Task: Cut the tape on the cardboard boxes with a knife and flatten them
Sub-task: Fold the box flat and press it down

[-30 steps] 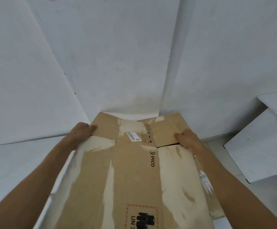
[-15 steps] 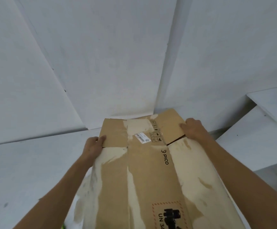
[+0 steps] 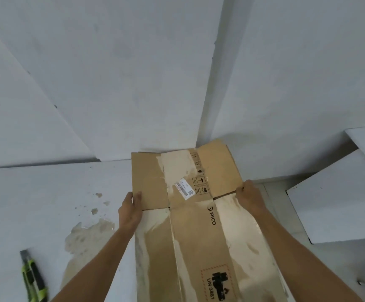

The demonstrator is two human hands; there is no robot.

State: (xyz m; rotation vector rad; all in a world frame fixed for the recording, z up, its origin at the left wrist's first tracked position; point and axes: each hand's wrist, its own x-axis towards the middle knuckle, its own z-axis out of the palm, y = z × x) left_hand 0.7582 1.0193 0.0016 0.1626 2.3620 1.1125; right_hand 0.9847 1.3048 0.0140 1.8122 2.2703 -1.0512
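A flattened brown cardboard box (image 3: 194, 236) with torn pale patches, a white label and "PICO" print stretches away from me toward the wall corner. My left hand (image 3: 130, 211) grips its left edge at the flap fold, thumb on top. My right hand (image 3: 250, 198) grips the right edge at the slit between flap and panel. A green and black utility knife (image 3: 33, 277) lies on the white surface at lower left, apart from both hands.
White walls meet in a corner just behind the box's far flaps. Stains and peeled patches (image 3: 85, 234) mark the white surface left of the box. A white board or cabinet (image 3: 338, 201) stands at the right.
The box has swung further down and flatter, its far flaps now near the wall corner. Both hands stayed on its edges. The view dropped, bringing the knife into sight.
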